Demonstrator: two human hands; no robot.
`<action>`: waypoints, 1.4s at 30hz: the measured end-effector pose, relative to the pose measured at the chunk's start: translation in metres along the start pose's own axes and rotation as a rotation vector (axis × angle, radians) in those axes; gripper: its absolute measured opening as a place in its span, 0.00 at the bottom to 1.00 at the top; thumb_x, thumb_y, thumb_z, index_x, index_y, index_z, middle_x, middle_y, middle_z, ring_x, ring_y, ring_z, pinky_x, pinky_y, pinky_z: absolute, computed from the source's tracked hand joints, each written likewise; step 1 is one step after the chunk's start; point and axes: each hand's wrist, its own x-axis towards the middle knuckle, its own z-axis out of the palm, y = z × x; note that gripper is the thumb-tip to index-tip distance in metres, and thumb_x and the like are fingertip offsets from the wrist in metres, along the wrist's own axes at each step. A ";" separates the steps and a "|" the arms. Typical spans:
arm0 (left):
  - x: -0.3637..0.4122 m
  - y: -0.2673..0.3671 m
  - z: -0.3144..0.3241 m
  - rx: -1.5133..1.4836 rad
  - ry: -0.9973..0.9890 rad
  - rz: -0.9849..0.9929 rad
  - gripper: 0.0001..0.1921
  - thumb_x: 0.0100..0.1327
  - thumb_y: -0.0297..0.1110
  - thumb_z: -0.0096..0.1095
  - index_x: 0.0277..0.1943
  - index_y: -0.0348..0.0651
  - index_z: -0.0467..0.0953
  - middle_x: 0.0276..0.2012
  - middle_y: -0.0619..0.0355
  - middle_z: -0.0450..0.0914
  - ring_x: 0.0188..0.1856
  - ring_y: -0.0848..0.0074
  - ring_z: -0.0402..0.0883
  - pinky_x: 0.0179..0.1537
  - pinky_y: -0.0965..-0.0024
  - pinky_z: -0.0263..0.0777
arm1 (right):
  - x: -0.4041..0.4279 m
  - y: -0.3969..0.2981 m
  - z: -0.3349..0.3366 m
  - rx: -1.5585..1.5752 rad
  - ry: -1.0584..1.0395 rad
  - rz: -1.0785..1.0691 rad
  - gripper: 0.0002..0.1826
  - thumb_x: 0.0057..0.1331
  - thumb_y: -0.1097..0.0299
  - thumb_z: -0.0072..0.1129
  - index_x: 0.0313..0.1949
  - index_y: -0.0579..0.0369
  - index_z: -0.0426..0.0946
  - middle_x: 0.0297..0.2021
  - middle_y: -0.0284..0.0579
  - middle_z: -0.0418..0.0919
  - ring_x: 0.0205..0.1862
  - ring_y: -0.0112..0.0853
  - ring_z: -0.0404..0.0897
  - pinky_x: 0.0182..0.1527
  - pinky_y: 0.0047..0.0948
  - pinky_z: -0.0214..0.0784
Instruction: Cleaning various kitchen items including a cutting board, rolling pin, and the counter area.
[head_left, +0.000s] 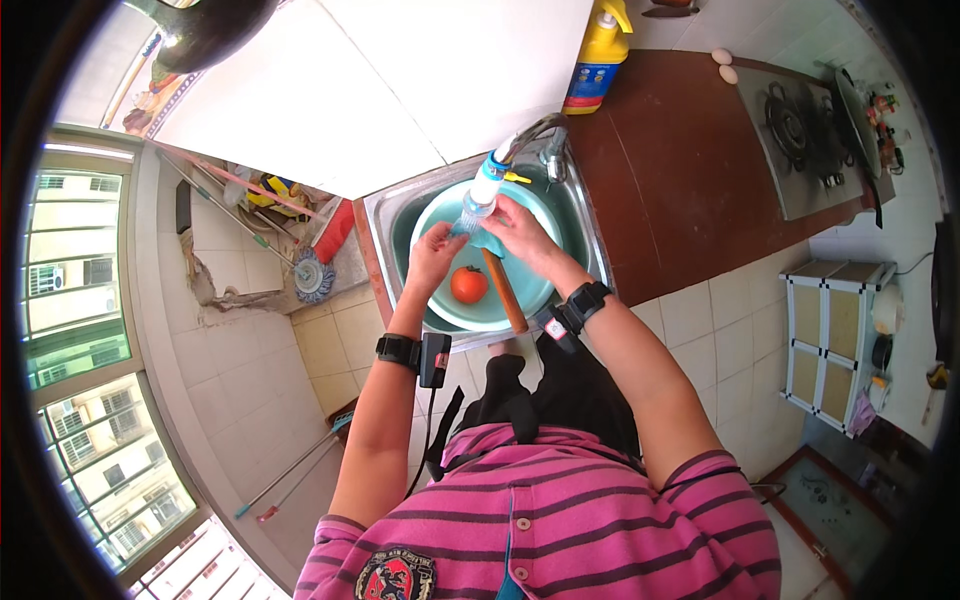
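Observation:
Below the filter nozzle (486, 184) of a curved metal tap, my left hand (435, 257) and my right hand (523, 234) pinch a thin teal piece (490, 243), apparently a cloth, from either side. Water seems to stream onto it. Under my hands a pale teal plastic basin (450, 313) stands in a stainless steel sink (595, 247). An orange-red tomato (469, 284) lies in the basin, left of a wooden handle (505, 292). The handle's lower end rests over the near rim. Its upper end is close to the teal piece, and what it joins cannot be made out.
A yellow pump bottle (598, 64) stands behind the sink on the brown countertop (675, 172). Two eggs (724, 66) lie near the gas stove (795, 142). A mop (313, 275) and a red brush (335, 231) are at the left. A white panel (390, 67) juts out ahead.

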 end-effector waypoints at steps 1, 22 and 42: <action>0.001 0.006 -0.002 0.002 -0.003 0.000 0.13 0.56 0.37 0.62 0.41 0.41 0.75 0.22 0.59 0.72 0.25 0.80 0.68 0.29 0.74 0.65 | 0.003 0.003 -0.002 0.002 0.003 0.001 0.11 0.60 0.69 0.56 0.42 0.58 0.71 0.33 0.38 0.76 0.33 0.25 0.73 0.39 0.24 0.66; -0.018 0.068 -0.009 -1.328 -0.041 -0.192 0.11 0.67 0.34 0.46 0.52 0.53 0.61 0.47 0.65 0.71 0.48 0.76 0.70 0.53 0.62 0.61 | -0.006 0.010 0.000 0.330 0.630 0.442 0.25 0.61 0.67 0.48 0.57 0.57 0.55 0.43 0.46 0.69 0.43 0.32 0.71 0.44 0.36 0.67; -0.058 0.050 -0.018 -1.246 -0.007 -0.059 0.09 0.68 0.32 0.44 0.50 0.52 0.63 0.45 0.63 0.73 0.42 0.73 0.74 0.49 0.66 0.66 | 0.006 0.012 -0.044 0.901 0.420 0.447 0.07 0.61 0.68 0.52 0.36 0.57 0.72 0.32 0.39 0.74 0.35 0.28 0.73 0.37 0.26 0.70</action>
